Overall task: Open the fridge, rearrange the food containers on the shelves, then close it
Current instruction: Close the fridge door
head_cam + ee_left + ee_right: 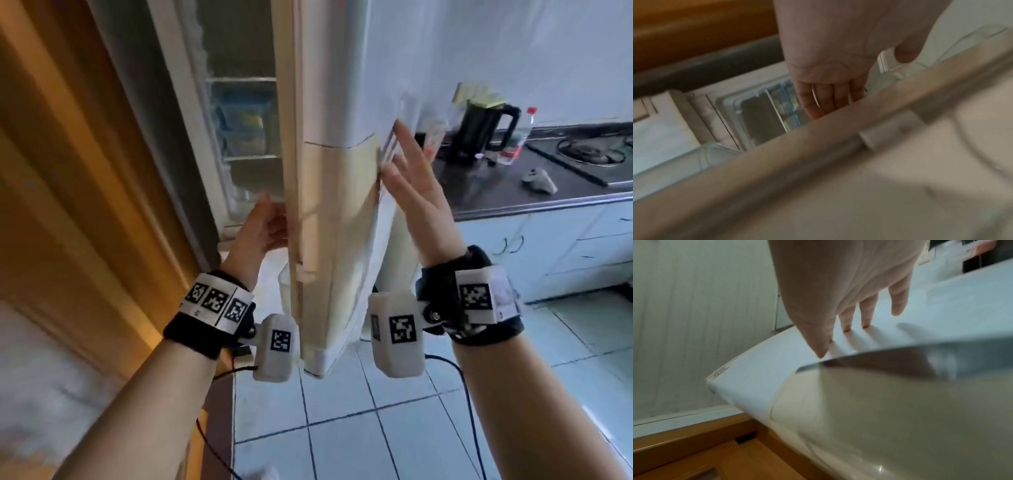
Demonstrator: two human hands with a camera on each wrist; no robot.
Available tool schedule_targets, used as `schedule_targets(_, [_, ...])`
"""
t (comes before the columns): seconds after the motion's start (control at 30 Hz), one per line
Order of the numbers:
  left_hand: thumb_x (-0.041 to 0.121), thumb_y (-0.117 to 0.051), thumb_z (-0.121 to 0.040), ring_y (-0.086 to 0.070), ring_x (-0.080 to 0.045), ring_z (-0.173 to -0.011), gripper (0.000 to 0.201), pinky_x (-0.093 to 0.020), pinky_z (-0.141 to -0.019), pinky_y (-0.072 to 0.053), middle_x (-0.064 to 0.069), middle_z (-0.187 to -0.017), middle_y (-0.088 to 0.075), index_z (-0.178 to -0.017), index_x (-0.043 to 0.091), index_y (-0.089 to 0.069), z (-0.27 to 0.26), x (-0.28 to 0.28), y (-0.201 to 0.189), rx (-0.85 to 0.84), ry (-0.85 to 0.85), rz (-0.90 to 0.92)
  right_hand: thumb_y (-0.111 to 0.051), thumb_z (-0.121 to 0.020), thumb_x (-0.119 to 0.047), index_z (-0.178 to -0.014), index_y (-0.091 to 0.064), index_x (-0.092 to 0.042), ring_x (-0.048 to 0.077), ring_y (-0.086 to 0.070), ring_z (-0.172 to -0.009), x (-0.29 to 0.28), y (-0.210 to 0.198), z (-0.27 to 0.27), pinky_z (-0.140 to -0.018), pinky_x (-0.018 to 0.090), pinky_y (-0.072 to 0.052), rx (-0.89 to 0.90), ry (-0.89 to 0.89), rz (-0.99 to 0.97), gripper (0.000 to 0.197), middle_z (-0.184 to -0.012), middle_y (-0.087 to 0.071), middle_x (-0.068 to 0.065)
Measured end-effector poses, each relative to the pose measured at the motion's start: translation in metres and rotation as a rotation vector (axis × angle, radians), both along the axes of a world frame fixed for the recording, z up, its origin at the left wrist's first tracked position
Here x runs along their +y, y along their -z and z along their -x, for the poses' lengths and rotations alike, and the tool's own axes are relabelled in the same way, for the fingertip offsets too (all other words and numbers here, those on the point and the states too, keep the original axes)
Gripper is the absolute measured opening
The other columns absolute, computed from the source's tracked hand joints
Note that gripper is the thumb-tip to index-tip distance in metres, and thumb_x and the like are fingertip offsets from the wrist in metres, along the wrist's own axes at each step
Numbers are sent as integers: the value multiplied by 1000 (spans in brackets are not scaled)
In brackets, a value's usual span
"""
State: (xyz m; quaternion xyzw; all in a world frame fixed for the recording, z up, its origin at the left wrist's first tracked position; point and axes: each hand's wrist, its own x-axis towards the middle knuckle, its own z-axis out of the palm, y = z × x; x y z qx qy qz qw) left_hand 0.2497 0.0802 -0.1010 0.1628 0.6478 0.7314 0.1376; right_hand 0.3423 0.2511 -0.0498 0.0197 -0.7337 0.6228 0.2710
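The fridge door stands part open in front of you, edge-on, with the open fridge to its left. Your left hand is on the door's inner edge, fingers hooked over it from the inside, a loose curl round the rim, not a tight clamp. Your right hand lies flat against the door's outer face, fingers straight and spread, holding nothing; its grip is fully open and only pressing.

Expect the door to be stiff, heavy and smooth. It should swing as one rigid slab on its hinge, so guide it, do not squeeze it. The painted outer face looks slippery; a flat palm will push it but cannot pull it. The inner edge under your left hand is probably the better hold for drawing it wider.

Through the gap you can see shelves, with a clear food container, blue-rimmed, on a middle one, far left of the door. It looks like light, hard plastic; take it by both sides. What it holds is too blurred to tell.
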Motion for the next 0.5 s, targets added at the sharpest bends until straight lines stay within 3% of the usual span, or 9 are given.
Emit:
schedule_targets(0.03, [45,-18,-96,-68,-9,-70,52,-31,-73,-49,7,-73,-76,-93,19,-63,5,-8,-2,0,-41,-4,-48,-83,-29,-143,-26,-26,9,-16,-145,-5,2,16,-120,36,-17,-25,1,-29,64,-157,-19,-5])
schedule_targets(0.1, [42,-22,-97,-67,-17,-94,46,-39,-90,-49,-4,-103,-73,-108,22,-62,17,-19,-6,-29,-140,-44,-50,-83,-28,-143,-27,-29,9,-16,-145,-11,4,47,-120,36,-17,-63,-15,-81,64,-158,-15,-7])
schedule_targets(0.13, [44,-24,-96,-64,-18,-99,44,-37,-94,-49,-6,-110,-69,-111,23,-60,26,-24,-9,-53,-188,-70,-51,-85,-26,-142,-27,-29,8,-17,-144,-14,6,63,-119,33,-17,-81,-19,-94,63,-158,-14,-10])
schedule_targets(0.17, [47,-26,-94,-63,-16,-100,45,-35,-94,-49,-5,-112,-66,-114,24,-59,36,-28,-13,-76,-238,-92,-52,-86,-24,-142,-28,-29,5,-17,-143,-16,7,78,-117,24,-18,-94,-17,-106,61,-157,-13,-11])
schedule_targets(0.23, [54,-29,-90,-57,-19,-109,53,-40,-102,-43,-4,-121,-60,-128,24,-50,64,-39,-19,-123,-341,-123,-52,-88,-20,-142,-29,-28,0,-16,-141,-18,8,108,-106,4,-18,-112,-1,-164,59,-158,-13,-12])
schedule_targets(0.27, [56,-29,-89,-53,-21,-113,55,-43,-105,-39,-2,-125,-57,-132,25,-45,78,-43,-22,-137,-375,-118,-52,-88,-20,-142,-29,-28,-3,-16,-140,-19,8,121,-103,3,-18,-131,6,-207,60,-158,-12,-11])
schedule_targets(0.4, [56,-30,-89,-46,-22,-124,57,-44,-110,-33,-1,-139,-48,-139,29,-35,126,-55,-31,-128,-443,-81,-51,-88,-20,-144,-25,-27,5,-16,-143,-15,9,169,-114,22,-15,-246,38,-227,62,-158,-11,-10])
schedule_targets(0.5, [50,-29,-92,-36,-25,-135,54,-42,-113,-26,-4,-148,-37,-142,29,-27,158,-56,-35,-78,-443,-30,-51,-88,-18,-144,-25,-24,10,-20,-144,-12,15,200,-114,25,-18,-327,61,-209,63,-158,-14,-10])
